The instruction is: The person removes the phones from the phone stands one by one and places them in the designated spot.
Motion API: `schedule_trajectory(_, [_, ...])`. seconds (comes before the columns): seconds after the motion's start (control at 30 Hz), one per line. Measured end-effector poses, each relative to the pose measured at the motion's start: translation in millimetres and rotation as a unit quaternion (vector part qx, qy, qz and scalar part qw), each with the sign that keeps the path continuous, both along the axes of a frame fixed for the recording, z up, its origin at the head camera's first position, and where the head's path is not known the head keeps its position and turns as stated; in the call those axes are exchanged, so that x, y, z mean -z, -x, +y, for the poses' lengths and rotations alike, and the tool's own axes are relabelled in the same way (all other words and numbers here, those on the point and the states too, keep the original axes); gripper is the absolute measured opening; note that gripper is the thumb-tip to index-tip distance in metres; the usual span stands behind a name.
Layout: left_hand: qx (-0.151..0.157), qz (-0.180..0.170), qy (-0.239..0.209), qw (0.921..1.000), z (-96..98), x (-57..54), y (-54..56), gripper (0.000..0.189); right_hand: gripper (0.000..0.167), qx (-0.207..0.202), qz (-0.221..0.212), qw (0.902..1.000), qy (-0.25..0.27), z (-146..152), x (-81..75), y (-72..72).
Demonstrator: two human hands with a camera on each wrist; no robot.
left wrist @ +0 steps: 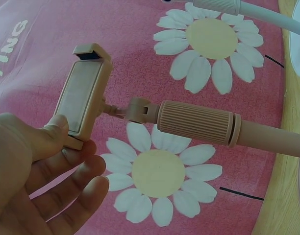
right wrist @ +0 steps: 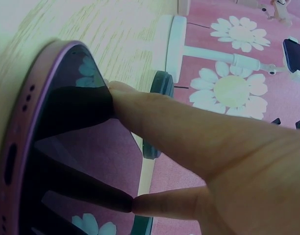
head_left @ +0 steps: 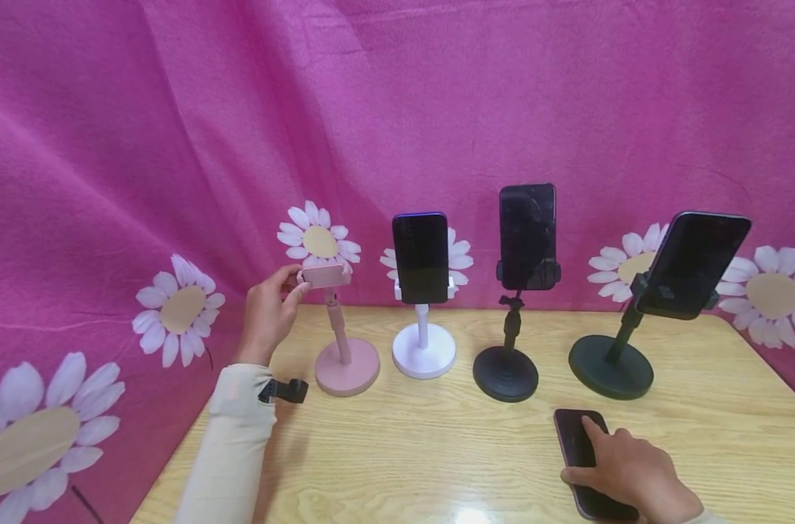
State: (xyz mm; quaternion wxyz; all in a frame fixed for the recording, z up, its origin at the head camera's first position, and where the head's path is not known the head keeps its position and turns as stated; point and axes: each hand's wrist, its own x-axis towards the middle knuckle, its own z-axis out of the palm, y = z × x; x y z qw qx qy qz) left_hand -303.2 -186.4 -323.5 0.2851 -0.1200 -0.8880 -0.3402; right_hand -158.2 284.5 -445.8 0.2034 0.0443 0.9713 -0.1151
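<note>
In the head view my left hand (head_left: 269,313) is at the pink phone stand (head_left: 340,331), at the left end of its holder. The left wrist view shows the thumb (left wrist: 54,129) on the front of the clamp (left wrist: 81,95) and a finger behind its lower end; the other fingers are loosely bent. No phone sits in this clamp. My right hand (head_left: 636,466) lies over a dark phone (head_left: 577,444) flat on the table, screen up. Its index finger (right wrist: 164,201) is extended and touches the screen, while the thumb (right wrist: 150,110) reaches across the phone's edge.
Right of the pink stand are a white stand (head_left: 425,351), a black stand (head_left: 505,373) and a dark green stand (head_left: 611,367), each holding a phone upright or tilted. A pink cloth (head_left: 436,102) with daisies hangs behind the wooden table (head_left: 397,444).
</note>
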Motion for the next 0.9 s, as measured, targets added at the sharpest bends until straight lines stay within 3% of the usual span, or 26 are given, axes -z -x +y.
schedule_trajectory(0.5, [-0.022,-0.006,-0.019,0.9995,4.8,5.0,-1.5,0.033,0.118,-0.004,0.001,1.0,0.001,2.2,3.3,1.7])
schedule_trajectory(0.9, [-0.012,0.013,-0.056,0.9983,6.9,9.7,-1.6,0.03,0.118,-0.01,0.01,0.9999,-0.007,2.2,5.0,0.9])
